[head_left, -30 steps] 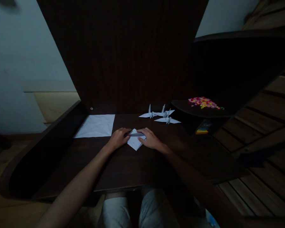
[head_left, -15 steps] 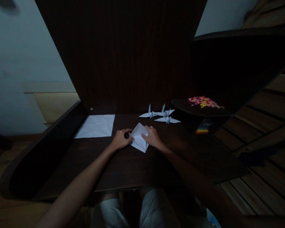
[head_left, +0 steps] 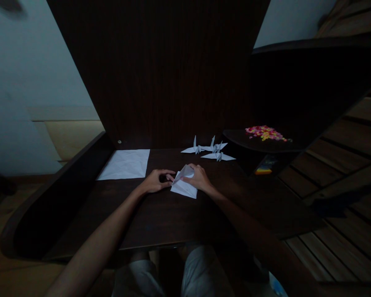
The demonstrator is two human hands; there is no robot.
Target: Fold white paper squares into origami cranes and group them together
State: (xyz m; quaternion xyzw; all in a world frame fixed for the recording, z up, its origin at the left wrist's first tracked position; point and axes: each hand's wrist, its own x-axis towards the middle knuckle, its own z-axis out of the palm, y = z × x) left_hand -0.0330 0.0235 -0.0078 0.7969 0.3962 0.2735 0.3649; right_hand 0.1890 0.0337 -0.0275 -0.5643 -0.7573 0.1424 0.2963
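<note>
A partly folded white paper [head_left: 184, 190] lies over the dark desk, between my two hands, one flap lifted at its upper side. My right hand [head_left: 199, 179] grips its upper right part, the thumb on the inner face and the fingers behind. At the left corner, the thumb and fingers of my left hand [head_left: 157, 180] close on the paper's edge; the fingertips are partly hidden. Just beyond the hands stand three folded white paper cranes [head_left: 218, 156], with pointed wings spread.
A flat, creased white sheet [head_left: 125, 164] lies at the desk's back left. On a low corner shelf [head_left: 235, 137] to the right sits a heap of small pink, red and yellow pieces [head_left: 267, 133]. Beneath it is a yellow-orange item [head_left: 263, 170]. A raised side panel [head_left: 58, 189] bounds the left.
The folded paper has turned, and its upper flap now stands tilted up. My left hand has drawn slightly left; my right hand keeps its hold.
</note>
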